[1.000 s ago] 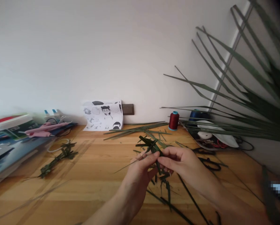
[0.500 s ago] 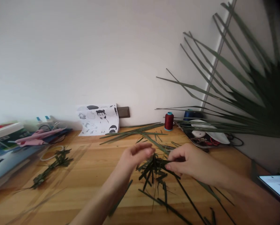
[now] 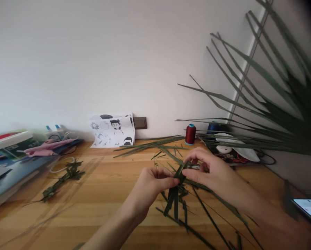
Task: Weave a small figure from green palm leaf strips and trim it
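Observation:
Between my hands, raised over the wooden table, is a woven piece of dark green leaf strips (image 3: 174, 199) with several loose ends hanging down. My left hand (image 3: 158, 181) pinches it from the left between thumb and fingers. On the other side my right hand (image 3: 203, 165) has its thumb and fingertips closed on the upper part of the same piece. Long cut leaf strips (image 3: 210, 217) lie below and to the right of it. Part of the piece is hidden behind my fingertips.
A finished-looking leaf figure (image 3: 63, 180) lies at left near a pink glue gun (image 3: 47, 147). Behind are a printed paper (image 3: 112, 131) and a red thread spool (image 3: 190, 134). Palm fronds (image 3: 272, 100) spread at right above a tray, with a phone (image 3: 309, 210) below.
My left hand was apart from the leaf piece and now grips it. My right hand has risen with the piece, which is turned more upright. The view has shifted slightly.

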### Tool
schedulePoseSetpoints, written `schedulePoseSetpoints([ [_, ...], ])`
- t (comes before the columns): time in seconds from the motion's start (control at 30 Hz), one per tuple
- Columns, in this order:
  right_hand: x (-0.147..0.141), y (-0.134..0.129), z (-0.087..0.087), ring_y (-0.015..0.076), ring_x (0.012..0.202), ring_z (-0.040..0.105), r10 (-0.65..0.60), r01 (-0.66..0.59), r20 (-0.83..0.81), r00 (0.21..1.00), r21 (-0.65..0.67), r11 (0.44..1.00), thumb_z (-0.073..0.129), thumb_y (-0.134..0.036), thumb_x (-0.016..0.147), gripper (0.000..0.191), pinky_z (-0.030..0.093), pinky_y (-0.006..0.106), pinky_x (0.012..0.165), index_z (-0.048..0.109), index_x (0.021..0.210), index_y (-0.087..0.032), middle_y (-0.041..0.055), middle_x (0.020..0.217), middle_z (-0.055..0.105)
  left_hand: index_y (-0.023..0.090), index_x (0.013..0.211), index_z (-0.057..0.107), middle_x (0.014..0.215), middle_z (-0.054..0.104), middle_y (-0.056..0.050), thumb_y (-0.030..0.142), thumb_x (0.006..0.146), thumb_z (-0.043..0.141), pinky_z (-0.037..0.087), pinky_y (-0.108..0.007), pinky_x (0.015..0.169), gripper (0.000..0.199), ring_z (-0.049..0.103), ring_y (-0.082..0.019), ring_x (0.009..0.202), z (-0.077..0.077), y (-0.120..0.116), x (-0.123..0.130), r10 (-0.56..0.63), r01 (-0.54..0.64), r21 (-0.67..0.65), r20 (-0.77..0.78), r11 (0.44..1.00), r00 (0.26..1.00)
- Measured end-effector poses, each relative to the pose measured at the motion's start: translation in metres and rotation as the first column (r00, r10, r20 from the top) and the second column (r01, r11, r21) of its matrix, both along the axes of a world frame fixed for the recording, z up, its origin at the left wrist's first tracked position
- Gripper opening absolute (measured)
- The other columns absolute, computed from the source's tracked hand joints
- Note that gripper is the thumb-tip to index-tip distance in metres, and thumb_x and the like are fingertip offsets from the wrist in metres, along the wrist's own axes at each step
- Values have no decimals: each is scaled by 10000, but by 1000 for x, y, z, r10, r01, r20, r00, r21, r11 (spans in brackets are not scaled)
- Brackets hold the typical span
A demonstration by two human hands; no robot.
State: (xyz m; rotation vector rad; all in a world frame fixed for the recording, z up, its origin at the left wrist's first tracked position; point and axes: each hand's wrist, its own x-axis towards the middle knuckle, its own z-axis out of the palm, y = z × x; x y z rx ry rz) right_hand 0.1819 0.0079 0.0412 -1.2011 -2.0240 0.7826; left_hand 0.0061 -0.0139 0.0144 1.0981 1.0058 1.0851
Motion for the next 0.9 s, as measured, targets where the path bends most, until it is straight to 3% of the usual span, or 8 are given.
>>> schedulePoseSetpoints([
  [0.1,1,1,0,137,702,505,-64,57,-68,996,-98,994,567,-439,720,340,382,250,596,509,950,-195,20,849,549,140,612,655,616,653,5,170,584,720,400,-212,619,77,552,-89,589,-1,2,-1,50,-51,13,63,999,997],
  [0.2,1,1,-2,128,652,507,74,-85,-55,996,-215,973,555,-428,736,274,373,238,564,565,846,-177,1,727,556,142,614,643,620,649,8,173,596,716,401,-215,618,82,554,-91,597,-1,3,-3,61,-63,20,103,998,993],
  [0.27,-1,-1,-2,109,594,473,136,-136,-14,991,-204,970,547,-382,754,214,341,226,527,594,721,-176,-24,629,526,145,621,642,619,643,16,165,593,719,399,-211,612,85,550,-86,591,0,3,-3,69,-72,17,124,997,990],
  [0.37,-5,-6,-2,97,571,448,112,-111,2,994,-128,986,531,-336,772,213,320,217,515,597,647,-177,-39,586,512,143,681,672,657,660,3,161,613,705,407,-211,628,78,562,-90,612,3,1,-3,-6,1,36,137,999,991],
  [0.47,-7,-10,1,103,588,480,109,-109,-12,994,-113,987,520,-333,780,195,339,215,524,624,707,-185,-35,616,554,133,668,695,645,674,-17,181,618,704,415,-217,638,70,575,-103,618,4,0,-2,-43,37,47,114,998,993],
  [0.7,-4,-13,4,167,743,559,125,-123,0,992,-151,981,484,-332,800,248,413,271,640,634,957,-211,20,808,641,146,589,680,601,666,-12,221,574,736,406,-228,592,94,563,-108,568,3,0,-4,83,-82,-13,121,997,989],
  [0.9,9,-7,7,127,617,528,143,-123,109,984,-174,977,476,-363,802,268,401,247,564,627,996,-255,-3,799,642,128,576,649,541,612,-2,239,579,736,369,-214,531,141,514,-86,511,5,2,-7,179,-181,5,113,984,977],
])
